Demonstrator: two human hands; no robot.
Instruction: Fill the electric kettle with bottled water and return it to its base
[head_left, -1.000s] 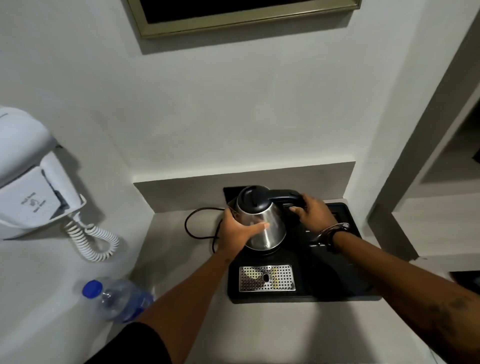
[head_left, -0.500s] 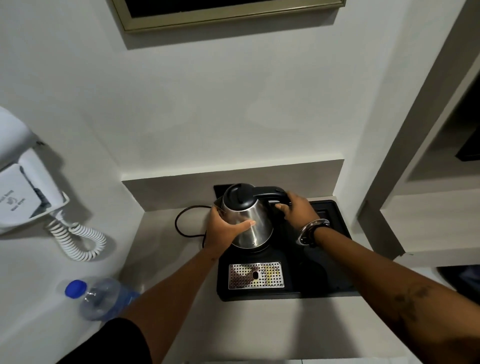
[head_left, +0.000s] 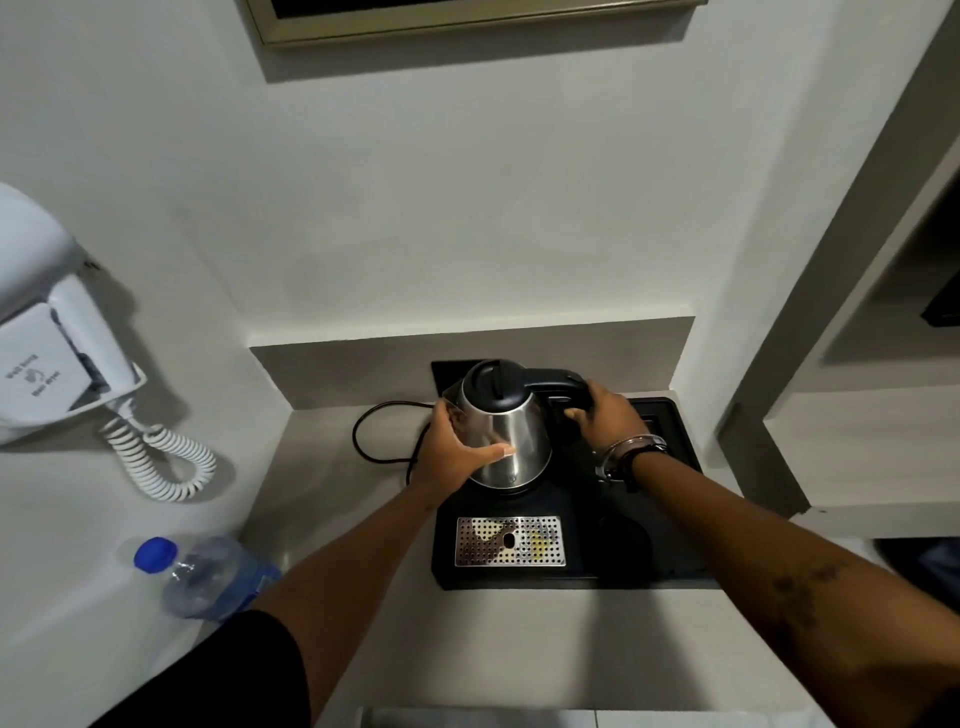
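A steel electric kettle (head_left: 519, 441) with a black lid stands on the black tray (head_left: 649, 551), its lid down; the base under it is hidden. My left hand (head_left: 452, 452) wraps the kettle's left side, thumb across the steel front. My right hand (head_left: 605, 415) grips the black handle on the right. A clear water bottle (head_left: 208, 577) with a blue cap stands at the lower left, partly behind my left arm.
A perforated metal drip grate (head_left: 509, 540) lies in the tray's front. A black power cord (head_left: 379, 441) loops left of the kettle. A white wall hair dryer (head_left: 47, 353) with a coiled cord hangs left. Shelves are at the right.
Both hands keep the same hold on the kettle, which stays in place on the tray. Only the view has shifted slightly.
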